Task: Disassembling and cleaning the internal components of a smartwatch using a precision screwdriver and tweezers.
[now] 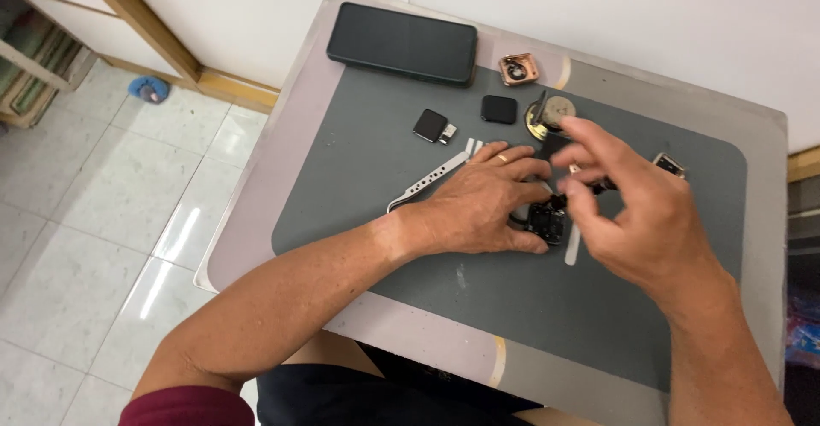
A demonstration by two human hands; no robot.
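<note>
The left hand (478, 204) lies flat on the grey mat (367, 178) on the tabletop (256, 221), with its fingers pressed around a small black gadget (547, 221) to keep it there. The right hand (632, 213) floats just above the gadget, fingers bent close together, pinching a tiny dark part (559, 200). White tweezers (431, 178) lie beside the left hand. Farther back sit a dark phone (401, 42), two little black squares (498, 108) and a round metal piece (551, 114).
</note>
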